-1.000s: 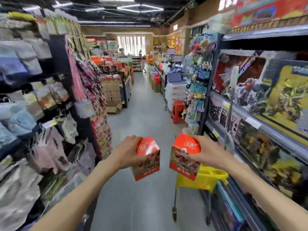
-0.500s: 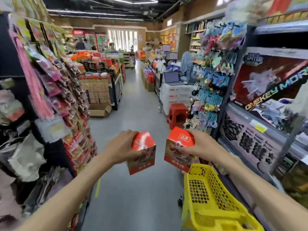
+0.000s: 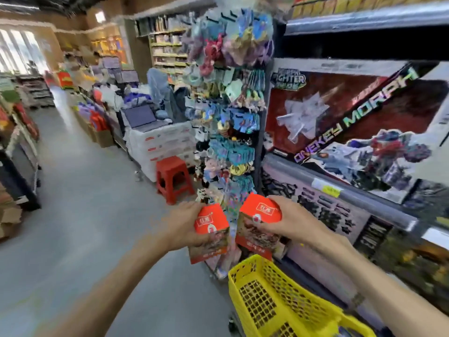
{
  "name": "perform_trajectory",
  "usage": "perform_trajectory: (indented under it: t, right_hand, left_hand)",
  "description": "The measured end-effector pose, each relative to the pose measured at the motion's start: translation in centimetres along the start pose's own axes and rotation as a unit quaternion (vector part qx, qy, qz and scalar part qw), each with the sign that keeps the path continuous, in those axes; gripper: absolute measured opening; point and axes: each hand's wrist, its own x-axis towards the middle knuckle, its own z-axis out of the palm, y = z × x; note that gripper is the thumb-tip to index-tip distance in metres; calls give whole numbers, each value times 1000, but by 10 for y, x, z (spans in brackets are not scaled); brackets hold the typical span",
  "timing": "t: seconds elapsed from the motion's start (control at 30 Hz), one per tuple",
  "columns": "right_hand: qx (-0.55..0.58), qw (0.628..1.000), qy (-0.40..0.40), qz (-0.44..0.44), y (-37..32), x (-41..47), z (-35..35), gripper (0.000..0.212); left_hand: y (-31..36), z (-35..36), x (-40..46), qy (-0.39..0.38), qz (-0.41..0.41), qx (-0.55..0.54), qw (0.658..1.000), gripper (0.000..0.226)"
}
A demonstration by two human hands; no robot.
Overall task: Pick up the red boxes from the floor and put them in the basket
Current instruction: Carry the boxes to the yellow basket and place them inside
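Both hands full: left hand [image 3: 181, 224] has a closed grip on one red box [image 3: 210, 231], right hand [image 3: 290, 221] on the other [image 3: 258, 222], above the yellow basket [image 3: 245, 271]. Best lowered inside, one by one.

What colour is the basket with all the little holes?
Bright yellow. The basket shows best in the head view, at the lower right.
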Motion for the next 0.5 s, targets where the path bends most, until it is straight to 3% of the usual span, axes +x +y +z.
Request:
perform_trajectory:
  t: [0.23, 0.5]
  right_hand:
    - [-23, 990, 41, 131, 78, 59, 7, 70]
    - [-19, 952, 81, 294, 150, 45, 37, 97]
  left_hand:
    - [-6, 68, 147, -63, 147, -27, 987, 87]
    - [23, 156, 254, -154, 296, -9, 943, 99]
